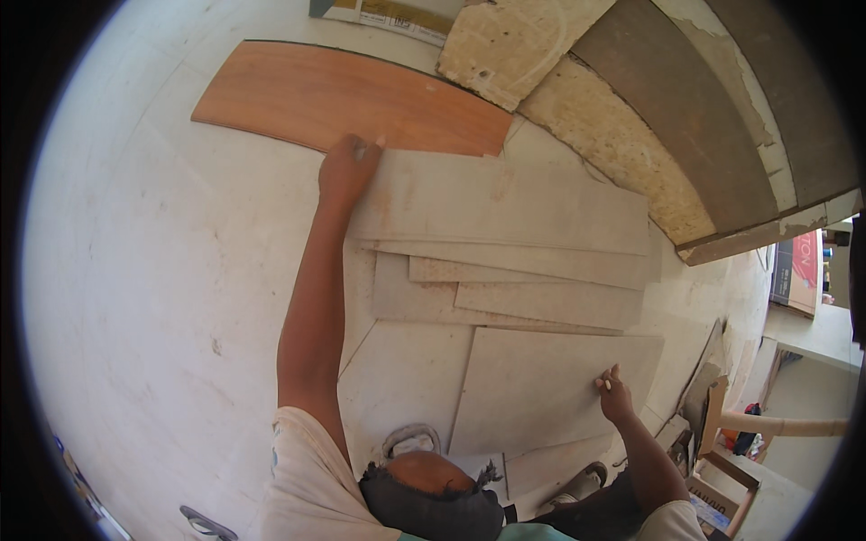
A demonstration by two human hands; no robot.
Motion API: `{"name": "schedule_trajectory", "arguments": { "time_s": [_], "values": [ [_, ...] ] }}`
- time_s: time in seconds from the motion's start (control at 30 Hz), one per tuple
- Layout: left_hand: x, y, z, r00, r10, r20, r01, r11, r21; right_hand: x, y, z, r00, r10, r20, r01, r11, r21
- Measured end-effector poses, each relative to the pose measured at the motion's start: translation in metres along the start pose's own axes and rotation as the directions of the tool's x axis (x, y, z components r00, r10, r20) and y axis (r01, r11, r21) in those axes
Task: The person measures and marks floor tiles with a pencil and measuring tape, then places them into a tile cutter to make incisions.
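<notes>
The person's face and torso are cut off at the near edge, and the fisheye rim darkens every corner, so a framed object far right and a box at the far edge are only partly seen. The left hand (347, 169) reaches far out and presses flat, fingers spread, on the left end of the top panel (505, 200), a long pale grey rectangular sheet; it grasps nothing. The right hand (615, 395) rests near on the big panel (550, 383), fingers curled; a small pale thing shows at the fingertips, but whether it is pinched cannot be told. About six or seven grey sheets overlap in the stack on the dusty white floor (153, 270), their lower edges hidden under one another. One orange-brown wood board (347, 97) lies just beyond the left hand. Three or four rough chipboard slabs (622, 144) lean at the far right, with flaking edges.
</notes>
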State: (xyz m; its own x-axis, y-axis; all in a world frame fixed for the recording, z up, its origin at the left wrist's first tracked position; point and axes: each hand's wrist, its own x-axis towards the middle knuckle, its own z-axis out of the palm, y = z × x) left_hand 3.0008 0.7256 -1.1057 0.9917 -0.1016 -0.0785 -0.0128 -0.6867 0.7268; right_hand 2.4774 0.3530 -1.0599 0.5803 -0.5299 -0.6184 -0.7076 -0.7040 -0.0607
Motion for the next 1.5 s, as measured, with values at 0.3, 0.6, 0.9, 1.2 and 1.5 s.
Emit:
{"name": "schedule_trajectory", "arguments": {
  "time_s": [0.3, 0.6, 0.9, 1.2, 1.5],
  "values": [
    [-0.034, 0.004, -0.017, 0.966, 0.257, -0.026, -0.255, 0.965, 0.068, -0.001, -0.016, -0.008, 0.994, 0.082, 0.067, -0.083, 0.996, 0.017],
    [0.000, 0.037, 0.045, 0.872, 0.425, 0.242, -0.484, 0.819, 0.308, -0.002, -0.007, 0.001, 1.000, -0.009, -0.015, 0.009, 0.999, 0.037],
    [-0.008, 0.053, 0.046, 0.901, 0.336, 0.275, -0.422, 0.828, 0.369, 0.000, -0.003, 0.002, 0.999, 0.010, -0.033, -0.009, 0.999, 0.034],
    [-0.038, 0.035, 0.036, 0.918, 0.267, 0.292, -0.366, 0.855, 0.367, -0.002, 0.001, -0.002, 1.000, 0.021, -0.010, -0.021, 0.999, 0.028],
    [0.001, 0.012, 0.006, 0.800, -0.501, 0.330, 0.487, 0.222, -0.845, -0.003, -0.010, -0.008, 0.997, 0.066, 0.029, -0.066, 0.998, 0.007]
  ]
}}
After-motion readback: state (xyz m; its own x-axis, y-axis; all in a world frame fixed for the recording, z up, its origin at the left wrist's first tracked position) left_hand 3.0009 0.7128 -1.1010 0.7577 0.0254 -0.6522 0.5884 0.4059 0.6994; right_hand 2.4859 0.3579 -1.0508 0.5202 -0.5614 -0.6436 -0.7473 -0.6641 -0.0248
